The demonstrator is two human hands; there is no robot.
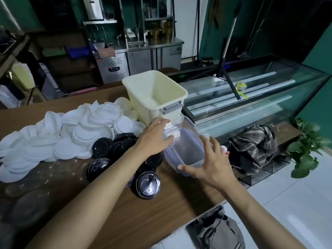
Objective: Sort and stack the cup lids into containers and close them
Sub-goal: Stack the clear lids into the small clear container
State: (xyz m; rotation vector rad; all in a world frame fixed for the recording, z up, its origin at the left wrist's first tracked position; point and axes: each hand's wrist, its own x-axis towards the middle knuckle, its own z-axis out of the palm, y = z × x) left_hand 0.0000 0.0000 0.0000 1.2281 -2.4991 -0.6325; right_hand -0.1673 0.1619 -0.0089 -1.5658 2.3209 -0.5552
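The left hand (154,135) covers the far-left corner of the clear rectangular plastic container (186,150), thumb and fingers clasping its rim. What lies under its fingertips is unclear. The right hand (212,164) rests spread on the near-right wall, fingers nearly straight. The left forearm hides some of the black round plastic lids (148,184), and transparent lids (27,203) blur into the brown wooden desk (125,221). A cream plastic tub (156,92) stands beyond both hands. White round plastic lids (80,133) are heaped further left. A glass tank (260,90) lies beyond the right hand in a dim room.
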